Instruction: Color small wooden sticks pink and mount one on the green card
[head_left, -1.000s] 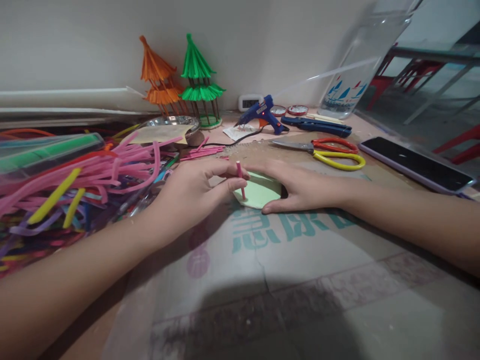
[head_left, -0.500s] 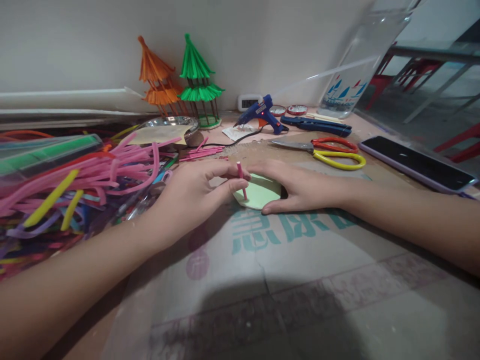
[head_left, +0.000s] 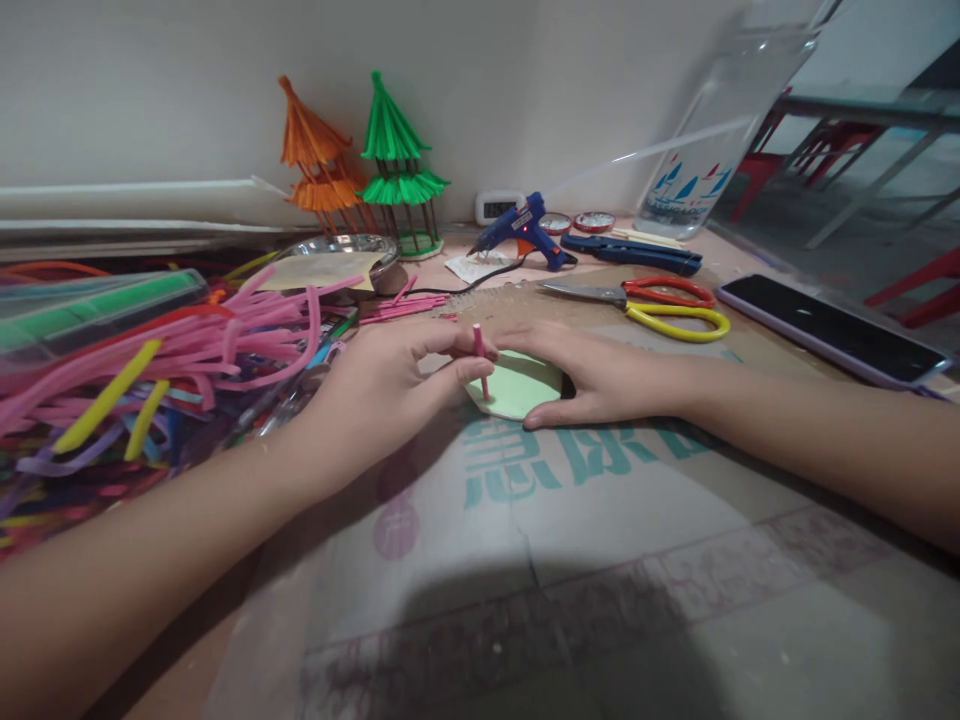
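My left hand [head_left: 401, 385] pinches a short pink stick [head_left: 478, 342] between thumb and fingers. The stick stands nearly upright, its lower end at the left part of a pale green disc [head_left: 525, 385], which looks flat and many-sided. Around the disc's right side curves my right hand [head_left: 585, 372], thumb at the near edge and fingers along the far edge. The disc lies on a printed cardboard sheet [head_left: 600, 560]. More pink sticks [head_left: 409, 306] lie just beyond my left hand.
Pink, yellow and purple craft stems [head_left: 187, 340] pile up at left. Behind stand an orange pagoda model [head_left: 311, 140], a green one [head_left: 396, 130], a metal dish [head_left: 386, 255] and a blue glue gun [head_left: 525, 230]. Scissors [head_left: 667, 305], a phone [head_left: 832, 325] and a clear bottle [head_left: 697, 150] are at right.
Almost nothing differs. The pink stick's lower end has shifted slightly left, so it stands a bit straighter. Both hands keep their hold.
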